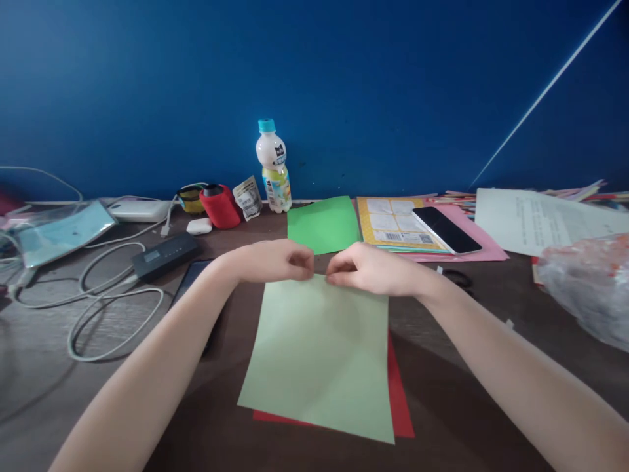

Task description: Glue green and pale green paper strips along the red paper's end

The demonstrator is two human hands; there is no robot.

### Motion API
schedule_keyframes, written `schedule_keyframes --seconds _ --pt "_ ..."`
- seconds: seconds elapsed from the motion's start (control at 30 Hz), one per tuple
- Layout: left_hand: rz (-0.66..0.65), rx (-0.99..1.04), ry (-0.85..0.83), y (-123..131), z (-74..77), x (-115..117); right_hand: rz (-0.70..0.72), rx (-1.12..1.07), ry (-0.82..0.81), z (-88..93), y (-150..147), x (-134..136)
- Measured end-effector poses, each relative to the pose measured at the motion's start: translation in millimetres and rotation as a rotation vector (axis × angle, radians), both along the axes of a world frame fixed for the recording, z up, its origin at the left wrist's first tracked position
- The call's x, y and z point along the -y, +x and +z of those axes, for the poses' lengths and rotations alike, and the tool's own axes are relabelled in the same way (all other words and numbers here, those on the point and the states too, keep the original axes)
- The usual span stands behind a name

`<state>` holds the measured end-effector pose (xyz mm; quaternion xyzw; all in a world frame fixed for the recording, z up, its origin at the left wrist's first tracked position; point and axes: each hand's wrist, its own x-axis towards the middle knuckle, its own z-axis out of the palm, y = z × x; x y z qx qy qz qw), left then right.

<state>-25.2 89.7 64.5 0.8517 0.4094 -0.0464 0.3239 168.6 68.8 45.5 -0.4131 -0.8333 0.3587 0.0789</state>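
A pale green sheet of paper (319,354) lies in front of me on the dark table, on top of a red sheet (400,406) that shows along its right and bottom edges. My left hand (275,261) and my right hand (368,269) meet at the far edge of the pale green sheet, both with fingers curled and pinching that edge. A brighter green sheet (323,224) lies just beyond my hands.
A drink bottle (274,167) stands at the blue wall, with a red cup (220,206) and a white earbud case (199,226) to its left. Cables (103,308) and a black device (164,255) lie left. A phone (446,230) rests on coloured papers at right, near a plastic bag (587,282).
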Motion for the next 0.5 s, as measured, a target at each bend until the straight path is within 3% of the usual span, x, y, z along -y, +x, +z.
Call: schedule_keyframes --seconds 0.17,0.5 --pt "0.03 0.016 0.178 17 -1.3 16 -0.007 0.002 0.002 -0.2 3 1" --pt "0.021 0.087 0.141 9 -1.3 10 -0.02 0.022 0.0 13.0 20 -4"
